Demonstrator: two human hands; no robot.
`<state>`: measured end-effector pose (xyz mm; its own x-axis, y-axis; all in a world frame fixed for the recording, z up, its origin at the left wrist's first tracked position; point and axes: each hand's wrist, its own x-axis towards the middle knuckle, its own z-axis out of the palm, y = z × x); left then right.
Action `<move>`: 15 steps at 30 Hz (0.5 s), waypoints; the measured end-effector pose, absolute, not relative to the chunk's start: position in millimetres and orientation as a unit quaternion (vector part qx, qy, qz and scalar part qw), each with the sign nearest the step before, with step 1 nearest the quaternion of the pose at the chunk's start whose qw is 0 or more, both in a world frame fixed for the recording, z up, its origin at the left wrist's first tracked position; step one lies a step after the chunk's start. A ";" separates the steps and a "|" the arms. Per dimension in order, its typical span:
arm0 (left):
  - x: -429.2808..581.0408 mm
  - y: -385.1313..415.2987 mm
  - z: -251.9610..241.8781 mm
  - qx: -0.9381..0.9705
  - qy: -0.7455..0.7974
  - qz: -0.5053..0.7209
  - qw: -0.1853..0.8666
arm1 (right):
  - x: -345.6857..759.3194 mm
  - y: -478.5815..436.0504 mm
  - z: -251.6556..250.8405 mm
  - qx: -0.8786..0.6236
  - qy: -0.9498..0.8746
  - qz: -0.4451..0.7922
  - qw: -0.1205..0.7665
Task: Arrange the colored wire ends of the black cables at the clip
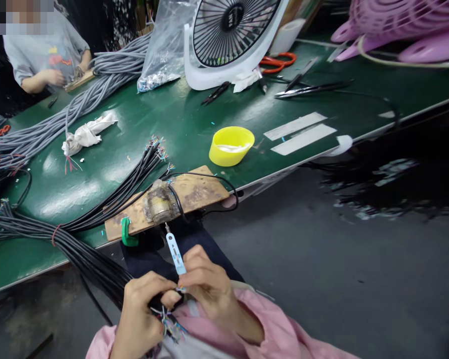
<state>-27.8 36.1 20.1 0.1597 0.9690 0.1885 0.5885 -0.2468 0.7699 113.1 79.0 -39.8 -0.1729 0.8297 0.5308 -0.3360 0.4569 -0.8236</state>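
Observation:
My left hand (144, 309) grips the end of a black cable (97, 269) from a thick bundle that runs off the green table (179, 129) to my lap; thin coloured wires fan out below my fingers. My right hand (209, 289) pinches a small light-blue tool (175, 254) whose upper end points toward the table edge. Both hands meet close together over my lap. Just above them a wooden board (194, 192) is clamped to the table edge by a green clamp (126, 233), with a grimy metal pot (159, 202) on it.
A yellow bowl (231, 145), a white fan (232, 40), red-handled scissors (279, 61), pliers and a plastic bag lie on the table. Grey cable bundles (97, 85) stretch toward another person (47, 55) seated at the far left. A crumpled rag (86, 134) lies mid-table.

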 end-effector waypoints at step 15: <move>-16.3 35.7 9.0 0.677 0.558 0.422 0.230 | 131.0 119.6 -18.8 -0.284 -0.462 0.762 0.352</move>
